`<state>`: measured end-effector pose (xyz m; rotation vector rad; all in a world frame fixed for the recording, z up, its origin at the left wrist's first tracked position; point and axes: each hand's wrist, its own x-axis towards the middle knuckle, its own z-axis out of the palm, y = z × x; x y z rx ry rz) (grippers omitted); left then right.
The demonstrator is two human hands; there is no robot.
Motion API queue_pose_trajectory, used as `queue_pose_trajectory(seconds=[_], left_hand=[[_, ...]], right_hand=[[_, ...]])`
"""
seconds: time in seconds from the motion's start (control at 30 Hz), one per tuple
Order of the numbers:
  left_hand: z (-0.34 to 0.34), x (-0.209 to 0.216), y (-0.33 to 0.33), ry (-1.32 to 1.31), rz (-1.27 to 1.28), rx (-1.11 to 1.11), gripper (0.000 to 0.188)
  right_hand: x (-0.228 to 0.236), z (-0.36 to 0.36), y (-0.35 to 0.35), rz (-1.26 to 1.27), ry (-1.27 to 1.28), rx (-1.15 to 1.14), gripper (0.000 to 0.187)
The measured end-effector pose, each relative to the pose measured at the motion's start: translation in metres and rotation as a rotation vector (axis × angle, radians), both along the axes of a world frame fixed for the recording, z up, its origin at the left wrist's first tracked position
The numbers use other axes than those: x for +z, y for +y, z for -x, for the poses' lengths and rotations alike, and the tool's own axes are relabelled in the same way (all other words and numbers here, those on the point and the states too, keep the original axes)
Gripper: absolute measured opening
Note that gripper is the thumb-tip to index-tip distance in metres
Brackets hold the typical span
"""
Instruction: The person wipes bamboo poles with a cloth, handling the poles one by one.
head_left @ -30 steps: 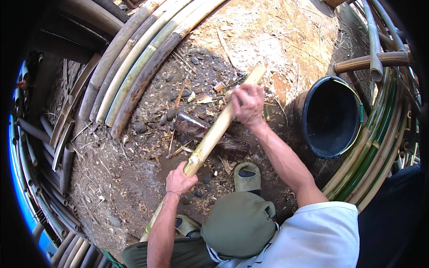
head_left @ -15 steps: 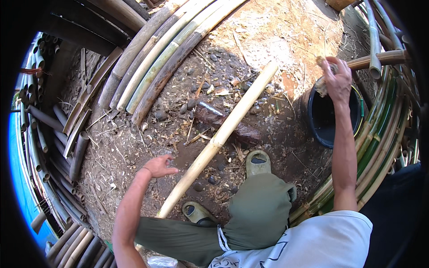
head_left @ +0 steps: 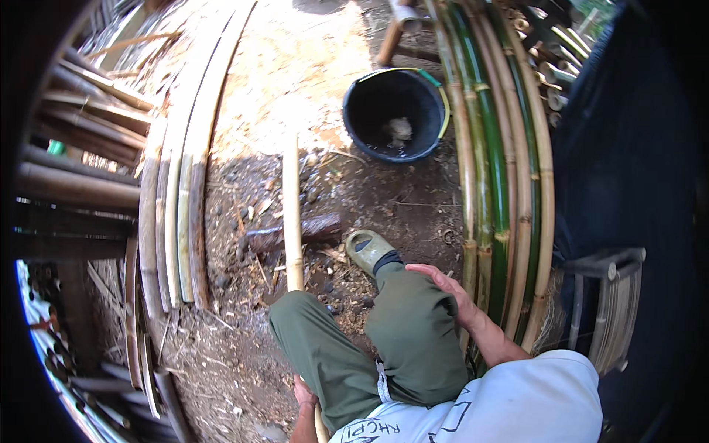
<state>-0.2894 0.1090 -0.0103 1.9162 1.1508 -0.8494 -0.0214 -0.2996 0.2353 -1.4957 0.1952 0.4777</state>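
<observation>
A pale, peeled bamboo pole (head_left: 293,214) runs from the bright ground ahead, across a dark log (head_left: 322,227), and passes under my left leg. Its near end shows again beside the thigh. There my left hand (head_left: 303,393) is against the pole, its fingers hidden by the leg, so a grip cannot be made out. My right hand (head_left: 448,288) lies on my right knee with fingers stretched out, holding nothing. Ahead and to the right stands a black bucket (head_left: 357,138) with a yellow-green handle. Inside it sits a wet-looking, pale brown clump (head_left: 399,131).
Green and tan bamboo poles (head_left: 484,184) lie lengthwise on the right, near a slatted bamboo piece (head_left: 617,310). More long poles (head_left: 176,221) lie at left, beside split lengths (head_left: 133,317). Chips and stones litter the dirt (head_left: 229,369). My sandal (head_left: 367,251) is near the log.
My right hand has let go of the clump, now in the bucket, and come back to my knee. My left hand has dropped to the pole's near end. The view has turned right.
</observation>
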Motion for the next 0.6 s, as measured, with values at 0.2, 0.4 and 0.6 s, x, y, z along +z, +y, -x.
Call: queue_pose_trajectory(seconds=[0.2, 0.4, 0.6], left_hand=[[-0.064, 0.051, 0.081, -0.279, -0.030, -0.177, 0.051], [-0.245, 0.261, 0.147, -0.293, -0.317, -0.507, 0.045], [-0.373, 0.471, 0.207, -0.323, -1.045, -0.837, 0.052]], right_hand=[[0.023, 0.052, 0.002, 0.252, -0.172, -0.254, 0.046], [0.107, 0.017, 0.018, 0.470, -0.496, -0.366, 0.057], [0.236, -0.036, 0.029, 0.760, -1.127, -0.166, 0.068]])
